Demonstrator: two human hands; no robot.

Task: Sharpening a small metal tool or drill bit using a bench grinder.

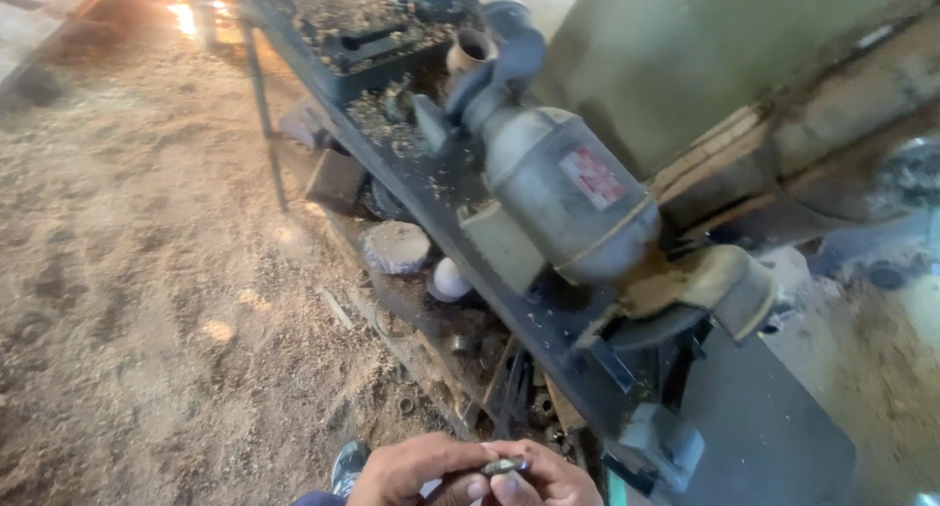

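At the far left, the ground [147, 271] is covered in pale sawdust and wood shavings, with a bright patch of sun near the top edge. Along the bottom edge, the left hand [411, 472] and the right hand [548, 479] are pressed close together, fingertips meeting. Between them they pinch a small dark metal piece [504, 465]. It is short and stubby, grey-black with a dull sheen on its upper face. Its long axis lies roughly level, running left to right across the view from one set of fingertips to the other; which end is the front cannot be told, since it is small and partly covered. Just left of the hands, a shoe [348, 465] shows against the sawdust.

Above the hands, a dark metal bench [431, 188] runs on a slant from upper left to lower right, strewn with shavings. Under its edge sit a round wooden block [395, 246] and a small white rounded object [450, 279], among scrap parts. On the bench stands a grey electric motor [568, 188] with a red label, its body tilted along the bench line. At its lower right is a tan curved guard [720, 286]. Behind it on the right rises a greenish wall [705, 46].
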